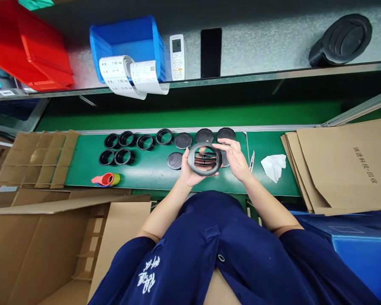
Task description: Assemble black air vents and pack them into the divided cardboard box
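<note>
A round black vent with slats (192,165) is held up above the green table (149,176). My left hand (188,171) grips its left side, with fingers showing behind the slats. My right hand (234,157) touches the vent's upper right rim with its fingertips, the fingers stretched out. Behind the hands lie several round black discs with ridged faces (183,140). To their left stand several open black rings (145,142). Nearer the front left edge is a red and yellow ring-shaped piece (107,179).
A knife (252,161) and a white cloth (273,167) lie right of my hands. Flat cardboard (343,165) is at the right; an open carton (44,245) and dividers (34,159) are at the left. A shelf (257,51) with bins (127,38) spans the back.
</note>
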Demonstrator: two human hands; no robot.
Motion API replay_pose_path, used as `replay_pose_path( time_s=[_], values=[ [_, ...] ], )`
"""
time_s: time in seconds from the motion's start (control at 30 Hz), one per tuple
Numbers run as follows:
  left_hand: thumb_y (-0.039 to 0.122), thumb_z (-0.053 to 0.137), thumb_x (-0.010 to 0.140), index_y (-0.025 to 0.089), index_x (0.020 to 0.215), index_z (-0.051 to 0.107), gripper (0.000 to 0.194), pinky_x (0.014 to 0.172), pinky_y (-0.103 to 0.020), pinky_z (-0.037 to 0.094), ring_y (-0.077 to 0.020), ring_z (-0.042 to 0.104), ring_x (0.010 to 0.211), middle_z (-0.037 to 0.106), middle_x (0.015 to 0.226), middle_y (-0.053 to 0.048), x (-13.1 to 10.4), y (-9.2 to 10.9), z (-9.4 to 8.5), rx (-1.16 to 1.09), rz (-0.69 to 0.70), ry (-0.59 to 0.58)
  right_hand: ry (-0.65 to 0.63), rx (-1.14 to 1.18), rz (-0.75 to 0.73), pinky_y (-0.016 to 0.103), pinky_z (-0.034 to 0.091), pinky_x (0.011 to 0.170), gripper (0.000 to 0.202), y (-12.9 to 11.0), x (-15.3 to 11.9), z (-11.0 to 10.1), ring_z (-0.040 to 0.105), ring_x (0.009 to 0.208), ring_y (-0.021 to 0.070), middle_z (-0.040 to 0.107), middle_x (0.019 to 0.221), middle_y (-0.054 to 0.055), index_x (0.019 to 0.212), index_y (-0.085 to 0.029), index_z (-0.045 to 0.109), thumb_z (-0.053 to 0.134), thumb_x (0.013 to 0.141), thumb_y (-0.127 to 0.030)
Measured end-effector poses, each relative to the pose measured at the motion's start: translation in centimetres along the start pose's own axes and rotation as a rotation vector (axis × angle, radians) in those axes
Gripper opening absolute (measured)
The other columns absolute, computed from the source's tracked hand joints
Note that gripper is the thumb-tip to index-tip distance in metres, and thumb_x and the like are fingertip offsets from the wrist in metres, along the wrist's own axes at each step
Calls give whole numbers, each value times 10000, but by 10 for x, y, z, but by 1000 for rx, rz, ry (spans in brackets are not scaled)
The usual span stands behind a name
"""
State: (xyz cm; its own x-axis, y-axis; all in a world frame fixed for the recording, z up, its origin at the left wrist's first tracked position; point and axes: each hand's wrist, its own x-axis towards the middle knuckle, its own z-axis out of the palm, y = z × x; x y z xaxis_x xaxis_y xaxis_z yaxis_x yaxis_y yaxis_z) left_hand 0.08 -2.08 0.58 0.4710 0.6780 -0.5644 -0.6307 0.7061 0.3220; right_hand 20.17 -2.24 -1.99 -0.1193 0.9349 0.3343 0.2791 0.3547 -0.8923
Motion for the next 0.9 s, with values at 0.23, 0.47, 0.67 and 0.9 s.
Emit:
replay_pose_path(
  time_s=[0.23,0.47,0.67,0.9],
  values=[
    [775,440,900,155,1379,577,794,890,-641,547,-468,618,1227,628,1350,-237,-15,27,-18,-18,19,-27,-46,2,6,491,361,1206,660,-10,21,36,499,1351,241,597,1385,75,1358,-299,678,119,1089,-525],
    [609,507,946,182,1146,704,511,946,-496,563,-279,725,947,766,1058,-99,-22,54,-64,-140,133,180,-429,-225,-262,623,243,1244,683,12,20,105,272,1516,362,421,1587,161,1493,-232,547,531,961,-659],
    [538,636,911,163,1105,719,431,878,-362,560,-247,720,890,767,980,-95,-32,70,-120,-201,136,327,-806,-158,-83,615,305,1207,1263,22,48,181,203,1538,408,190,1665,216,1669,-235,160,850,686,-621],
    [680,463,967,240,1524,415,711,1014,-574,511,-338,683,1165,656,1320,-204,-66,124,-185,-187,189,439,-675,-347,86,576,284,1207,1206,44,158,311,313,1454,418,255,1609,242,1660,-141,158,809,720,-524]
  ],
)
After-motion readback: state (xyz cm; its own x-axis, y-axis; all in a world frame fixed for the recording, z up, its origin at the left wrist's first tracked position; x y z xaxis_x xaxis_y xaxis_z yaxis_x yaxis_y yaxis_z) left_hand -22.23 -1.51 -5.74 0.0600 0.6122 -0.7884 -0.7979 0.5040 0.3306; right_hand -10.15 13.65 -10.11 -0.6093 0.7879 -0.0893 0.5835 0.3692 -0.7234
